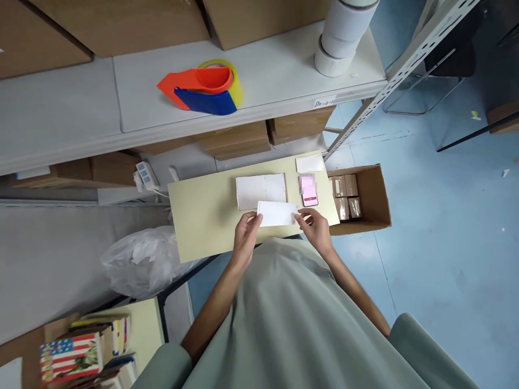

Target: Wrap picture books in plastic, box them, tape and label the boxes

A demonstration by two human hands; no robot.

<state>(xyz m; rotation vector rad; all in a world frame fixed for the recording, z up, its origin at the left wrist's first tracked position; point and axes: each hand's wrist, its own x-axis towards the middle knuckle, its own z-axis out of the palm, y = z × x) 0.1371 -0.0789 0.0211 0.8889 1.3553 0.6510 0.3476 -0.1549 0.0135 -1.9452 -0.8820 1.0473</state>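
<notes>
Between my two hands I hold a white paper slip (276, 214) with small print near its right end. My left hand (246, 231) pinches its left edge, and my right hand (314, 227) grips the right edge between thumb and fingers. Just beyond the slip lies a white-topped flat box or pad (260, 190) with a brown right edge, partly covered by the slip. A smartphone (310, 200) with a pink screen rests to its right, near my right hand. Another white paper (310, 163) lies above the phone.
Under all this is a pale yellow table (203, 216). An open carton (373, 200) with small taped boxes stands at its right. On the shelf (275, 70) above sit a tape dispenser (206, 89) and white rolls (344, 32). A plastic bag (141, 262) is at left.
</notes>
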